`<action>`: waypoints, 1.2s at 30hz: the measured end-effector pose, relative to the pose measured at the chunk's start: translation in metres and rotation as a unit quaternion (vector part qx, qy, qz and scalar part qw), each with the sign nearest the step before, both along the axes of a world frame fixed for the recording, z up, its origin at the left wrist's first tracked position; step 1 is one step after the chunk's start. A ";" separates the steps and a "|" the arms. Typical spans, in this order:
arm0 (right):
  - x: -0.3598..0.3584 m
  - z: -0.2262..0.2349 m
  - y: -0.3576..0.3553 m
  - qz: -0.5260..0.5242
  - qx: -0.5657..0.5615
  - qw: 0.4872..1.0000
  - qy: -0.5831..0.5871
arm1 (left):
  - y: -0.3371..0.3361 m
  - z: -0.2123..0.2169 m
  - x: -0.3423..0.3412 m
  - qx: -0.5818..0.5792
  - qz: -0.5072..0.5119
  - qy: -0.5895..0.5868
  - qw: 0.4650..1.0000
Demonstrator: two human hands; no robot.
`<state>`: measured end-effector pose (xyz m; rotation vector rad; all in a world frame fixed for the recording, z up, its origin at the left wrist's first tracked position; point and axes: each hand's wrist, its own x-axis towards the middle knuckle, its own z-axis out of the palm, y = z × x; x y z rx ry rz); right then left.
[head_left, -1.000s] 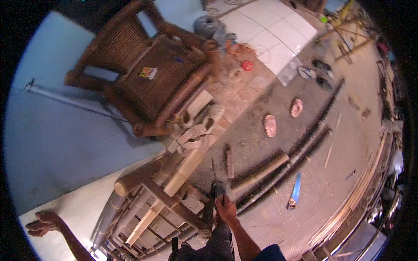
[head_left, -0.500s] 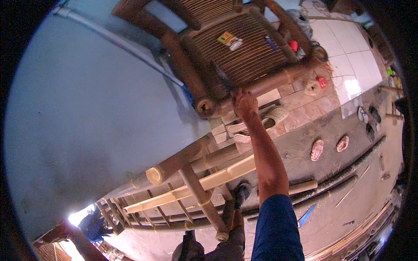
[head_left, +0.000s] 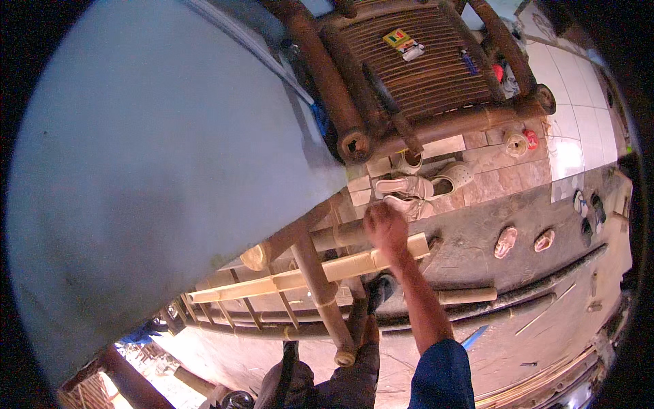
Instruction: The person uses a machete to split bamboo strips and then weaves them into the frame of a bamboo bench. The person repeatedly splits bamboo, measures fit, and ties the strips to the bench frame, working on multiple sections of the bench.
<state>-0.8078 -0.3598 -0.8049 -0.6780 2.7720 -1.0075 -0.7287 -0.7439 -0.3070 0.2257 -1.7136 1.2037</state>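
Observation:
My right hand [head_left: 386, 228] is bent at the wrist over the far end of a pale split bamboo length [head_left: 354, 264]. Its fingers are turned away and blurred, so I cannot tell whether they are curled or touch the bamboo. The split length lies across thick brown bamboo poles, one of them an upright-looking pole [head_left: 315, 273] with a cut end. Beyond the hand a large knife [head_left: 385, 95] with a dark blade rests on the front of a bamboo chair [head_left: 436, 75], its handle jutting over the front rail. My left hand is outside the view.
On the chair seat lie a small yellow pack [head_left: 395, 37], a white lighter-like item [head_left: 413, 52] and a blue object [head_left: 469, 61]. Pale clogs [head_left: 458, 176] and sandals [head_left: 403, 185] stand below it. A blue wall [head_left: 170, 136] rises on the left. Bamboo poles [head_left: 470, 295] lie on the floor.
My right hand has let go of the knife at the chair and come back toward me over the split bamboo. The view has shifted, so the chair stands farther right and higher.

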 end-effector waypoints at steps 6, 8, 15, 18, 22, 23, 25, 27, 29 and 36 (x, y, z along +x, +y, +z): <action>0.132 0.002 0.023 0.029 0.151 0.985 -0.075 | -0.012 0.000 0.011 -0.032 0.036 -0.015 0.999; 0.131 -0.006 0.044 -0.008 0.181 0.982 -0.046 | -0.013 0.000 0.016 -0.041 0.044 -0.020 0.998; 0.118 -0.058 0.087 -0.213 0.124 0.968 -0.039 | -0.014 0.006 0.024 -0.078 0.080 -0.036 0.993; 0.147 -0.066 0.069 -0.178 0.113 0.977 -0.022 | -0.015 0.005 0.018 -0.073 0.086 -0.035 0.993; 0.179 -0.064 0.033 -0.091 0.033 0.971 -0.220 | -0.007 -0.004 0.000 -0.035 0.060 -0.025 0.997; 0.185 -0.061 0.025 -0.071 0.025 0.954 -0.289 | -0.003 -0.006 -0.007 0.015 0.027 -0.028 0.999; 0.199 -0.049 0.008 -0.104 0.016 0.982 -0.157 | 0.008 -0.010 -0.022 0.014 -0.041 0.000 0.999; 0.212 -0.030 -0.010 -0.131 0.032 0.988 -0.079 | 0.019 -0.012 -0.040 0.077 -0.202 0.015 0.976; 0.227 -0.003 -0.025 -0.134 0.068 0.988 -0.030 | 0.030 -0.015 -0.057 0.140 -0.427 0.031 0.893; 0.300 0.066 -0.124 0.066 -0.012 0.998 0.001 | 0.065 -0.124 0.022 0.432 -0.417 -0.157 0.784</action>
